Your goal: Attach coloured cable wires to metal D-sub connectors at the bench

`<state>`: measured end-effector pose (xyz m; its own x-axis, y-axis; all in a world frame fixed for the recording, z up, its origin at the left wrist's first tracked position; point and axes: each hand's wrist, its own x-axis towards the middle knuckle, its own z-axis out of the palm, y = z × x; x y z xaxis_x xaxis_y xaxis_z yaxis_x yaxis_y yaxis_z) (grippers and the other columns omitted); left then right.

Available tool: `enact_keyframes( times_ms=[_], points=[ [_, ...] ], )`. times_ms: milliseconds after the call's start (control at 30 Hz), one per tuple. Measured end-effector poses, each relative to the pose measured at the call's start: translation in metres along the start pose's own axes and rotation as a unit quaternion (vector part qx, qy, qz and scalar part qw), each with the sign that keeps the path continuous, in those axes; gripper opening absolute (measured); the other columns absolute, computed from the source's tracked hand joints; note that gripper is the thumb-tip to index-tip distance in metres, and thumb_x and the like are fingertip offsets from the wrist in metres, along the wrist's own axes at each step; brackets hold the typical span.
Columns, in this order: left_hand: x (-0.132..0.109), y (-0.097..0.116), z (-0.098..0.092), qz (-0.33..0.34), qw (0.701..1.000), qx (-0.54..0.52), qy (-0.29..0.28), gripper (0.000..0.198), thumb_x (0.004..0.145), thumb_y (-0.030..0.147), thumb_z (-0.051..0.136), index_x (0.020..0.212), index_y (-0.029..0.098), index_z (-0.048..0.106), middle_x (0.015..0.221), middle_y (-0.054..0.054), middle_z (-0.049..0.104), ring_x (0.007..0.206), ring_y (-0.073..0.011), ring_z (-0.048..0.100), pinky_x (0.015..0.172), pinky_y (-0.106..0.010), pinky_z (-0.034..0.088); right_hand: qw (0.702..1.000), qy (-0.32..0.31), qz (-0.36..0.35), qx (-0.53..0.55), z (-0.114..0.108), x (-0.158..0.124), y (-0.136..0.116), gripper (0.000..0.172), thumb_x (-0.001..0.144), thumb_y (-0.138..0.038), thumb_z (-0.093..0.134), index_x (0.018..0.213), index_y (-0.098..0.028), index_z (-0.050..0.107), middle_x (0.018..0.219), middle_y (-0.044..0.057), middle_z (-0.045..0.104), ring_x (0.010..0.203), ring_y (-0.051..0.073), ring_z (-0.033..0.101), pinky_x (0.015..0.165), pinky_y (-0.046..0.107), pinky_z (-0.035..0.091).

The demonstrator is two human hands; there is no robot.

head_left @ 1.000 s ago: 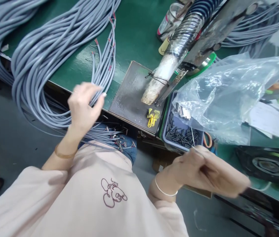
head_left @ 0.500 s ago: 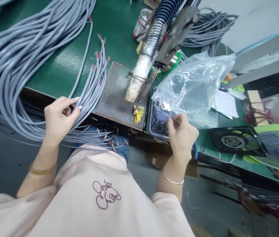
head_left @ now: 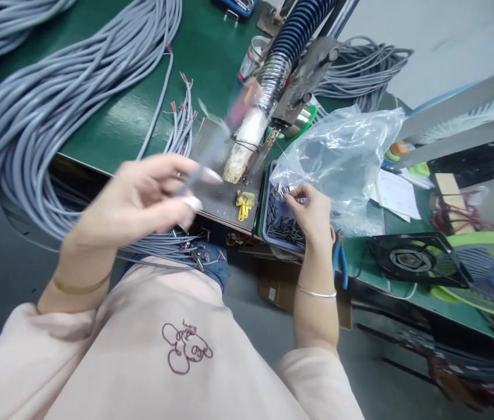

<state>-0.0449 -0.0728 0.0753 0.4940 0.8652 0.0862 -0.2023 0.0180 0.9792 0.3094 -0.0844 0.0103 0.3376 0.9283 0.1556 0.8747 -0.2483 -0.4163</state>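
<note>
My left hand [head_left: 146, 201] pinches a single grey cable [head_left: 198, 173] near its end, raised in front of my chest and smeared by motion. Its stripped reddish end points up toward the white-wrapped hose nozzle [head_left: 243, 140]. Over the blue tray [head_left: 265, 224], my right hand [head_left: 312, 210] has thumb and fingers pinched at a small metal connector [head_left: 282, 191]; the fingertips partly cover it. Many dark little pieces [head_left: 286, 227] lie in that tray. Cables with metal connectors [head_left: 200, 256] on their ends rest across my lap.
A big grey cable bundle [head_left: 45, 99] hangs over the green table's left edge. Yellow clips [head_left: 244, 204] lie on the dark board [head_left: 218, 204]. Right of the tray are a clear plastic bag [head_left: 338, 151], blue-handled pliers [head_left: 340, 259], a black fan [head_left: 417, 261] and a green fan [head_left: 491, 274].
My left hand has lifted one cable from the bundle and moved right and nearer the camera. My right hand has shifted slightly left and up to the connectors at the tray.
</note>
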Motion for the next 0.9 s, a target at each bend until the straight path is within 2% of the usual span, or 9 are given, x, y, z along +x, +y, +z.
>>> enact_keyframes(
  times_ms=[100,167,233,333,400,500,700,800,900],
  points=[
    [-0.002,-0.013,0.049,-0.116,0.974,-0.082,-0.178,0.012,0.082,0.019,0.072,0.093,0.016,0.077,0.072,-0.003,0.070,0.053,-0.0086,0.057,0.046,-0.020,0.043,0.999,-0.002,0.018,0.037,-0.002,-0.007,0.000,0.012,0.069,-0.032,0.064,0.068,-0.025,0.054,0.070,0.001,0.067,0.069,0.021,0.062,0.074,0.035,0.047],
    [-0.002,-0.041,0.073,-0.170,0.953,-0.120,-0.218,0.016,0.084,0.027,0.071,0.092,0.013,0.076,0.060,0.001,0.063,0.046,-0.0064,0.049,0.043,-0.019,0.038,0.998,0.002,0.023,0.055,-0.001,-0.013,0.001,0.014,0.068,-0.035,0.063,0.068,-0.025,0.054,0.070,0.001,0.067,0.068,0.021,0.062,0.076,0.036,0.049],
    [-0.002,-0.074,0.083,-0.166,0.969,-0.138,-0.121,0.021,0.084,0.031,0.071,0.092,0.012,0.075,0.058,0.002,0.062,0.043,-0.0044,0.044,0.043,-0.018,0.035,0.997,0.001,0.019,0.071,-0.001,-0.022,0.001,0.017,0.068,-0.040,0.061,0.068,-0.026,0.051,0.071,0.002,0.066,0.070,0.021,0.064,0.077,0.037,0.052],
    [-0.003,-0.108,0.075,-0.085,0.983,-0.101,0.131,0.022,0.075,0.029,0.079,0.087,0.012,0.073,0.064,0.001,0.066,0.056,-0.0073,0.059,0.057,-0.019,0.048,0.995,0.031,0.021,0.088,-0.006,-0.038,0.004,0.023,0.071,-0.047,0.058,0.070,-0.026,0.049,0.074,0.003,0.066,0.071,0.021,0.065,0.074,0.037,0.054],
    [-0.003,-0.116,0.065,-0.061,0.972,-0.099,0.205,0.023,0.072,0.029,0.080,0.085,0.014,0.070,0.061,0.002,0.066,0.051,-0.0059,0.055,0.051,-0.017,0.044,0.992,0.077,0.037,0.093,-0.011,-0.048,0.007,0.027,0.074,-0.052,0.057,0.074,-0.026,0.049,0.075,0.003,0.065,0.068,0.020,0.065,0.071,0.037,0.055],
    [0.003,-0.114,0.056,-0.101,0.965,-0.150,0.191,0.024,0.071,0.032,0.079,0.080,0.016,0.063,0.055,0.004,0.065,0.034,-0.0029,0.040,0.035,-0.017,0.026,0.989,0.117,0.050,0.076,-0.018,-0.057,0.011,0.032,0.076,-0.056,0.060,0.076,-0.025,0.051,0.075,0.004,0.066,0.064,0.019,0.063,0.069,0.037,0.055],
    [0.017,-0.102,0.064,-0.174,0.954,-0.219,0.107,0.014,0.069,0.019,0.070,0.069,0.015,0.057,0.055,0.000,0.067,0.035,-0.0040,0.045,0.036,-0.016,0.029,0.980,0.192,0.040,0.041,-0.022,-0.060,0.009,0.033,0.077,-0.057,0.061,0.071,-0.025,0.055,0.065,0.002,0.065,0.052,0.017,0.055,0.060,0.036,0.050],
    [0.018,-0.099,0.069,-0.171,0.959,-0.209,0.086,0.009,0.071,0.016,0.066,0.068,0.015,0.057,0.052,0.001,0.064,0.034,-0.0029,0.040,0.036,-0.017,0.023,0.970,0.218,0.038,0.105,-0.021,-0.069,-0.004,0.031,0.078,-0.052,0.067,0.072,-0.025,0.055,0.069,0.002,0.068,0.048,0.015,0.055,0.052,0.033,0.049],
    [0.019,-0.098,0.073,-0.152,0.967,-0.188,0.075,0.011,0.070,0.017,0.068,0.071,0.015,0.057,0.053,0.001,0.065,0.034,-0.0025,0.038,0.037,-0.017,0.022,0.952,0.199,0.040,0.229,-0.015,-0.084,-0.024,0.028,0.078,-0.044,0.074,0.072,-0.024,0.055,0.078,0.001,0.072,0.049,0.014,0.061,0.049,0.031,0.053]
  ],
)
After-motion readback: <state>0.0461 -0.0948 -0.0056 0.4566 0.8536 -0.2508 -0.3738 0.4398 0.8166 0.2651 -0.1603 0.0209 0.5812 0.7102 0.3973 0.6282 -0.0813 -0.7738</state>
